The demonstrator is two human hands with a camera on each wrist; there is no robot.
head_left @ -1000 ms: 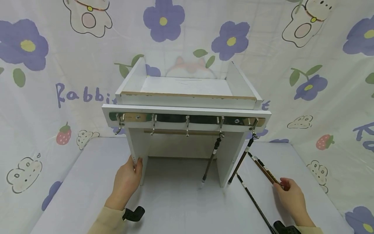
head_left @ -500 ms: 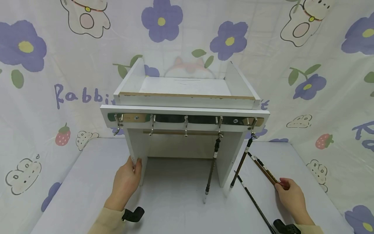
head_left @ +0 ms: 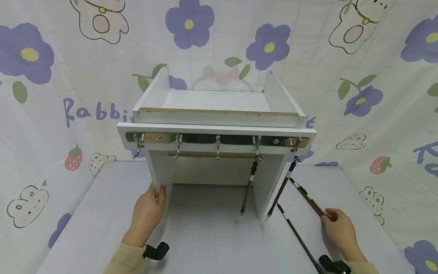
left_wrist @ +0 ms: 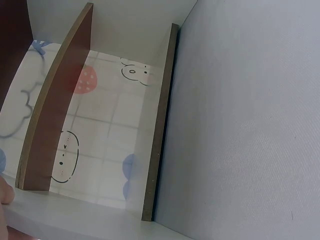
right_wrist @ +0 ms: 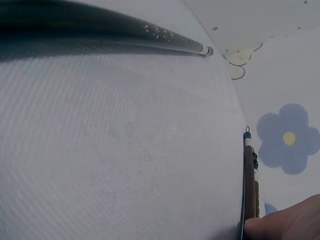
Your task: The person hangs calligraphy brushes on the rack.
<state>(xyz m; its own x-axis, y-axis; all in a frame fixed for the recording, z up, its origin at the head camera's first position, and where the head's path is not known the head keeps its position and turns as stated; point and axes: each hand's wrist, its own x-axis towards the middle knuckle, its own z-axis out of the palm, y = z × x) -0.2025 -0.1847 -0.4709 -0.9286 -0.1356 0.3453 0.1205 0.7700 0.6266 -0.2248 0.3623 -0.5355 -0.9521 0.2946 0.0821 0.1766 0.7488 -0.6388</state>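
In the head view a white shelf unit [head_left: 219, 119] stands with a row of metal hooks along its front board. My left hand [head_left: 147, 215] grips the lower part of its left side panel [head_left: 158, 171]. Two calligraphy brushes hang from hooks on the right: one inner brush [head_left: 249, 186] and one outer brush [head_left: 283, 187]. My right hand [head_left: 340, 230] pinches calligraphy brushes [head_left: 312, 201] low over the right side of the table; the right wrist view shows two side by side, a brown brush [right_wrist: 250, 175] and another brush [right_wrist: 257, 192], beneath the thumb. The fingers behind are hidden.
A dark calligraphy brush [head_left: 297, 236] lies on the white table [head_left: 212, 243], left of my right hand. The shelf's open tray top [head_left: 219, 101] faces up. Patterned cloth [head_left: 219, 30] hangs behind and at both sides.
Both hanging brushes swing forward, then back toward the shelf. My right hand shifts only slightly, and the brushes in it draw closer together. The left hand keeps its grip on the panel.
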